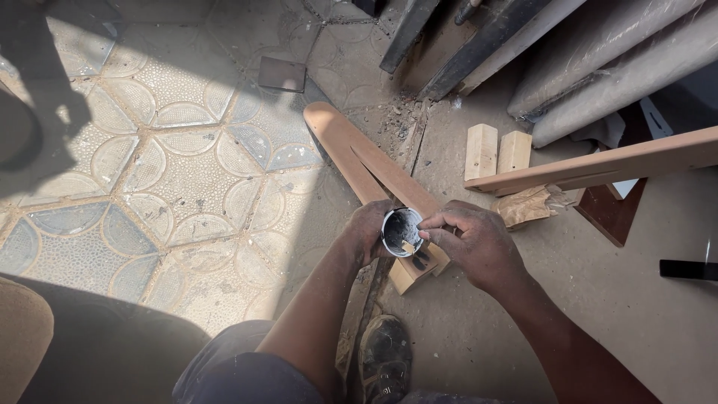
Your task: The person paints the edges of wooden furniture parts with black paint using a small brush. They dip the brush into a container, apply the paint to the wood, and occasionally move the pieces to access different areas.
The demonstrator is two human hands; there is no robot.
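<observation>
We log the following from the head view:

- Left hand (368, 228) — wrapped around a small round cup (402, 228), fingers closed on its side; the cup holds a dark paste and sits just above the near end of the wooden piece
- Right hand (479, 243) — fingertips pressed together on a small flat stick (410, 247) that dips over the rim of the cup; thumb and forefinger pinch it
- Long wooden piece (374, 172) — reddish-brown, rounded at its far end, running from the patterned tiles toward us; its near end lies under both hands, and dark smears show there
- Patterned floor tiles (149, 150) — pale, with petal shapes, left half, partly in sunlight
- Bare concrete floor (636, 314) — right half, dusty
- Two short pale wood blocks (497, 150) — side by side, beyond the right hand
- Long wooden rail (598, 164) — crossing the right side, just in front of the blocks
- Crumpled brown paper (527, 206) — under that rail, near the right hand
- Dark planks and grey boards (523, 37) — leaning at top right
- Shoe (385, 359) — dusty, dark, below the hands
</observation>
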